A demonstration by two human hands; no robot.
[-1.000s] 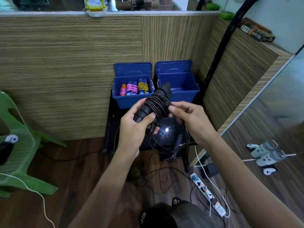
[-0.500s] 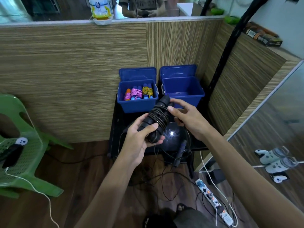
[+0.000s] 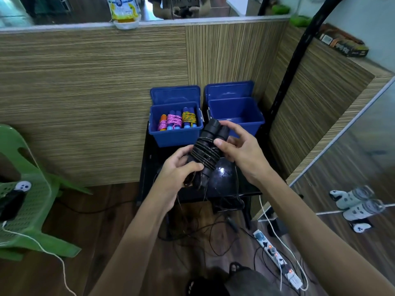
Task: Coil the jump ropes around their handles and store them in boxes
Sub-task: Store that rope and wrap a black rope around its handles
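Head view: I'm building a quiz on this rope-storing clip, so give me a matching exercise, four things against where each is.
Things:
1. black jump rope
2. left blue box
3. right blue box
4. green chair

Places or states:
A. holds coiled coloured ropes
B. stands at the far left on the floor
C. held in both hands
D. no ropes visible inside

Pairs: 1-C, 2-A, 3-D, 4-B

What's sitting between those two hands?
In the head view, the pair of black handles with black rope coiled round them lies between the left hand, gripping their lower part, and the right hand.
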